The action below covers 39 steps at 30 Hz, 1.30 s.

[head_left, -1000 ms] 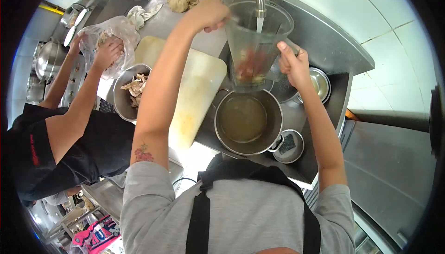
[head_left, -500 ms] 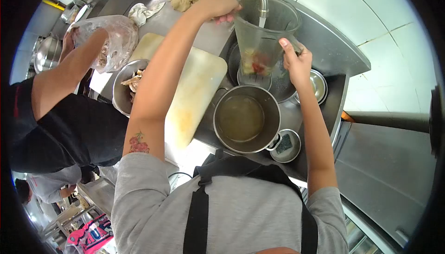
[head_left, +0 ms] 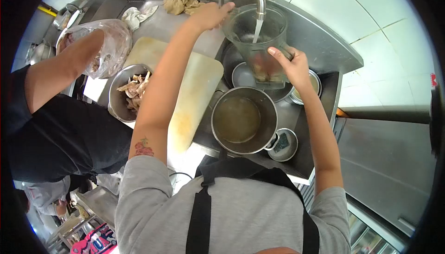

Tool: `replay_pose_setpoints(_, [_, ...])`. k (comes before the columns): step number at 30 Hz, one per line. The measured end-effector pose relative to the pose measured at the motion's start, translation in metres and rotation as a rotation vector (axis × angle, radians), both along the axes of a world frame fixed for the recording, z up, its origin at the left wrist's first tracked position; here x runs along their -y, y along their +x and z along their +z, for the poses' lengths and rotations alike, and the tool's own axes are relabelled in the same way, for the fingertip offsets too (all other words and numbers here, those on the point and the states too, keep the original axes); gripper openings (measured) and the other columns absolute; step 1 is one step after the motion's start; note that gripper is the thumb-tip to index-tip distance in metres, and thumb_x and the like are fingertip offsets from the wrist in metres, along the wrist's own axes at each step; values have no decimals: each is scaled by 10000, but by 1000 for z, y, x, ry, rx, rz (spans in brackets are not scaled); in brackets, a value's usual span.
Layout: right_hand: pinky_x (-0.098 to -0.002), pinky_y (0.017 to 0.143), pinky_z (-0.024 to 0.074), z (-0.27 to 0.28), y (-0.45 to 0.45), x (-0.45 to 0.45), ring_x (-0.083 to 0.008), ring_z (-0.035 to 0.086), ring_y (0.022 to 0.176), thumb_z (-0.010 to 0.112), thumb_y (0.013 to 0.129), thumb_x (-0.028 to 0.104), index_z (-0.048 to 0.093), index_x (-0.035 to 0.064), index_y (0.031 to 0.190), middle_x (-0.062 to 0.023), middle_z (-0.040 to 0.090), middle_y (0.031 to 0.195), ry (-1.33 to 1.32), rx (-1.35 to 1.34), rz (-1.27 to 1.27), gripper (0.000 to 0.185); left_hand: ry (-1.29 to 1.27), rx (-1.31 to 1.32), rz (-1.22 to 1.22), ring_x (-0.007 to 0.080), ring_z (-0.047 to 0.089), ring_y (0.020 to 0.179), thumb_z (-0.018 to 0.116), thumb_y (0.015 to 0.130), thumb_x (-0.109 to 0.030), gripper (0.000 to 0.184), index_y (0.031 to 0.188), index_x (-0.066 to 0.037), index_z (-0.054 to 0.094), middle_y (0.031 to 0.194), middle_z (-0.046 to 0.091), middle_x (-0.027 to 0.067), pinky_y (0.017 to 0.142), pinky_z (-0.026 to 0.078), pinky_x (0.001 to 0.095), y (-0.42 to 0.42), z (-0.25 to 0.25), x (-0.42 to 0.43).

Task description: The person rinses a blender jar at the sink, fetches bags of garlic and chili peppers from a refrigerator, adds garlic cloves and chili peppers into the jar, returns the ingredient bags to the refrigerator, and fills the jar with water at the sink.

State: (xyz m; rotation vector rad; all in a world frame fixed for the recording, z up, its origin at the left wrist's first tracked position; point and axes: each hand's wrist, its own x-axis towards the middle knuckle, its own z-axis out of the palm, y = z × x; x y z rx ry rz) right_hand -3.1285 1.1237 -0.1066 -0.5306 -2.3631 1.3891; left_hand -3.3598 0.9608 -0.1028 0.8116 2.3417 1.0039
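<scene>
My right hand (head_left: 293,65) is closed around the handle of a clear blender jar (head_left: 266,64), its thumb at the rim. The jar is tilted under the curved tap (head_left: 260,3), and a stream of water runs into it. Blurred reddish and pale bits show low inside. My left hand (head_left: 209,16) is beside the tap's upright pipe and the jar's left rim, fingers stretched out and partly blurred; nothing shows in it. Below the jar stands a deep metal pot (head_left: 244,148) with cloudy yellowish liquid.
A small bowl (head_left: 291,154) with a dark scouring pad sits beside the pot. On the left lie a cutting board (head_left: 199,82), a bowl (head_left: 113,92) of meat pieces and cloths (head_left: 178,6). A co-worker's arm (head_left: 65,75) reaches into a plastic bag (head_left: 116,45).
The jar has moved slightly left and down, with my right hand on its handle. Water now visibly runs into it. My left hand has shifted left and its fingers have extended.
</scene>
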Motion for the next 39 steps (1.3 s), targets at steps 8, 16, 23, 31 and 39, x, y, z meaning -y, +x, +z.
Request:
replay_pose_setpoints(8, [-287, 510, 426, 22, 21, -10, -103, 505, 522, 741, 733, 468, 669, -45, 783, -67, 579, 560, 205, 166, 14, 521, 320, 434, 191, 173, 587, 648, 479, 903, -386, 402, 848, -18, 631, 690, 600, 65, 590, 479, 308, -7, -129, -44])
replay_pose_setpoints(16, [-280, 512, 436, -2, 50, -25, -122, 528, 498, 747, 734, 457, 663, -39, 766, -75, 588, 553, 180, 298, 28, 504, 425, 217, -98, 173, 554, 609, 447, 922, -332, 363, 916, -27, 643, 707, 608, 76, 595, 454, 312, 62, -76, -73])
replay_pose_setpoints(23, [-289, 501, 428, -1, 42, -17, -128, 504, 474, 728, 748, 472, 676, -16, 770, -74, 556, 517, 239, 165, -26, 491, -173, -189, -476, 235, 667, 825, 617, 750, -138, 267, 989, -34, 676, 902, 681, 157, 736, 506, 345, 81, -50, -75])
replay_pose_setpoints(31, [-369, 552, 469, 40, 50, -17, -265, 562, 490, 693, 743, 535, 639, -57, 728, -159, 560, 531, 336, 276, 69, 594, -70, -19, -846, 328, 645, 849, 627, 766, -237, 282, 981, -64, 685, 905, 669, 179, 754, 502, 386, 88, -104, -136])
replay_pose_setpoints(39, [-306, 490, 403, 75, 96, -35, -153, 481, 476, 711, 755, 460, 636, -55, 725, -84, 539, 519, 370, 487, 53, 521, 264, 614, -921, 329, 643, 847, 628, 773, -260, 285, 974, -66, 686, 894, 668, 180, 752, 501, 390, 187, -92, -169])
